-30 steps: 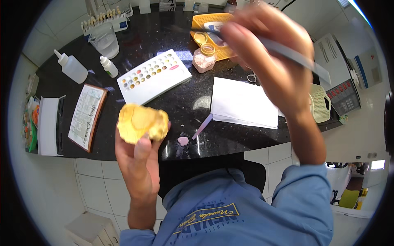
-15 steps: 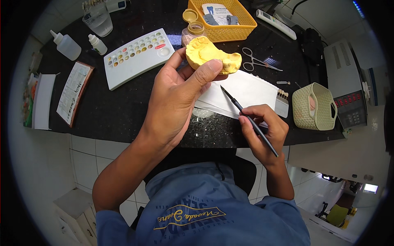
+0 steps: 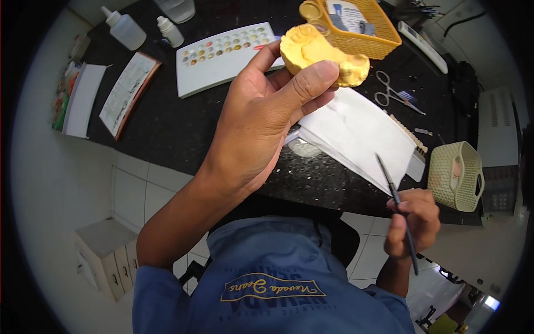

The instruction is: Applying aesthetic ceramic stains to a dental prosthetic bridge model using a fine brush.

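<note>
My left hand [image 3: 261, 106] is closed around a yellow plaster dental model [image 3: 317, 51], held up over the dark worktop with the thumb across its front. In my right hand [image 3: 416, 222] I grip a thin dark brush [image 3: 396, 197] between thumb and fingers; its pointed tip slants up and to the left. The brush tip lies over the right part of a folded white paper towel [image 3: 361, 131], and I cannot tell whether it touches. The model and the brush are well apart.
A white palette of coloured wells [image 3: 206, 72] sits behind my left hand. Farther back are a yellow basket [image 3: 367, 42], surgical scissors-like forceps [image 3: 389, 92] and a squeeze bottle [image 3: 127, 30]. A pale woven basket [image 3: 453, 172] stands near the right edge, beside tooth-shade tabs [image 3: 409, 131].
My right hand has moved right and nearer with the brush, away from the model. The whole view has shifted and turned, and the left hand still holds the model up.
</note>
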